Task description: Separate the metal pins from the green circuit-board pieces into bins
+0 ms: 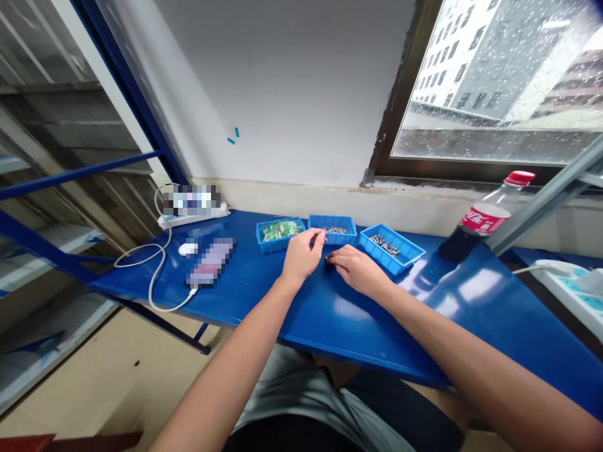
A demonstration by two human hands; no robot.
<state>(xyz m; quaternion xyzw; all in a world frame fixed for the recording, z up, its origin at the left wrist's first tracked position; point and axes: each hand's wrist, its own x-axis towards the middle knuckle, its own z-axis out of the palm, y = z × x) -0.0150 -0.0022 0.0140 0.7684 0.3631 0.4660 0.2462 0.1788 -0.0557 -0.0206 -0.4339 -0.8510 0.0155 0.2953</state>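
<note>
Small dark piece (pixel 328 258) sits at the fingertips of the right hand (pixel 358 270), low over the blue table (pixel 254 295) and in front of the trays; its shape is too small to make out. The right fingers are bent and drawn together around it, though whether they pinch it or only press it down, I cannot tell. Just beside, the left hand (pixel 301 256) is raised a little, thumb and forefinger curled towards each other; anything between them is too small to confirm. Handling this fine goes best with a light fingertip hold, both wrists steady, and the fingers kept from covering the piece. Working low over the tabletop makes sense too, since a slip would then be a short drop. Behind the hands stand a left tray (pixel 277 247) of green and pale bits, a middle tray (pixel 343 240) and a right tray (pixel 409 261), the latter two holding small metallic-looking parts; sleeves and forearms are best kept off their rims. Further right stands a cola bottle (pixel 485 218); well left lies a charging cable (pixel 172 310).
</note>
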